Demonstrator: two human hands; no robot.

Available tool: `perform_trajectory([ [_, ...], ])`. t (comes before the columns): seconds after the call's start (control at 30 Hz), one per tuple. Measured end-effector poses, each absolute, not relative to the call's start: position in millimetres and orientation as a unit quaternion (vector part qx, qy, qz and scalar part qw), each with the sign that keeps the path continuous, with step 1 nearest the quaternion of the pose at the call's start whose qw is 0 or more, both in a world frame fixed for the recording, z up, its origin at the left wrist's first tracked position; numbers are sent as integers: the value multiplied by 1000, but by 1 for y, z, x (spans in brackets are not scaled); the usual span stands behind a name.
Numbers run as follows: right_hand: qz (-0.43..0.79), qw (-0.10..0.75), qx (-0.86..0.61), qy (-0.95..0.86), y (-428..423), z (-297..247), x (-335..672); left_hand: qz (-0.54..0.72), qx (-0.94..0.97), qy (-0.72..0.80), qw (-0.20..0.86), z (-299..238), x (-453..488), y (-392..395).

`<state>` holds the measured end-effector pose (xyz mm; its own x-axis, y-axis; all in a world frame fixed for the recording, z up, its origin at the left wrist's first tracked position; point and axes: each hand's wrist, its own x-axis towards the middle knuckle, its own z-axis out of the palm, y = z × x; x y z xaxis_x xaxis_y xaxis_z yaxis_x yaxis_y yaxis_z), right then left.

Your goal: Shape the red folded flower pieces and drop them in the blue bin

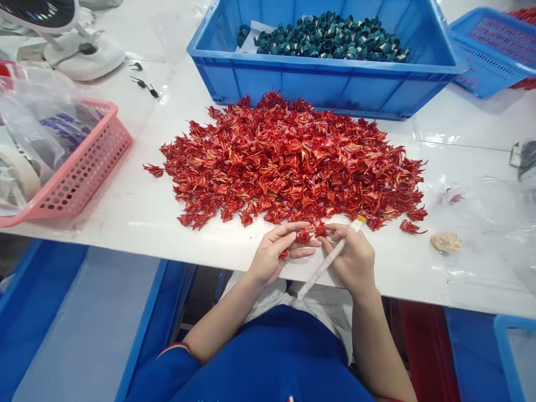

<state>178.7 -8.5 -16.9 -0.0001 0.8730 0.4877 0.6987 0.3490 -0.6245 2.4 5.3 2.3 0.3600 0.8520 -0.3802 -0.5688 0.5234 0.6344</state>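
Note:
My left hand (274, 251) pinches a small folded red foil piece (305, 235) between its fingertips, and another red scrap (283, 254) shows below its fingers. My right hand (353, 259) grips a slim white tube (322, 266) with a pale yellowish tip, and its fingertips reach a second red piece (320, 230). Both hands are close together at the front edge of the white table (113, 234). Just beyond them lies a large heap of folded red foil pieces (288, 159). The hands touch only the pieces they hold.
A blue plastic crate (322, 84) of dark green folded pieces stands behind the heap. A pink basket (90, 167) with plastic bags sits left, and a blue basket (492, 50) sits far right. A clear plastic sheet (489, 234) lies right, and a white fan base (84, 58) stands back left.

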Motion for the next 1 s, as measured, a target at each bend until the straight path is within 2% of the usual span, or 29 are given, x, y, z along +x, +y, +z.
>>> perform_trajectory([
  [0.43, 190, 496, -566, -630, -12, -14, 178, 472, 288, 376, 743, 1, 8, 4],
  [0.6, 232, 556, -535, -593, -16, -13, 176, 478, 350, 390, 705, -2, 8, 3],
  [0.8, 109, 597, -477, -636, -25, -9, 165, 446, 478, 460, 601, 3, 8, 2],
  [1.0, -19, 558, -432, -708, -31, -5, 147, 433, 450, 435, 649, -3, 5, 0],
])
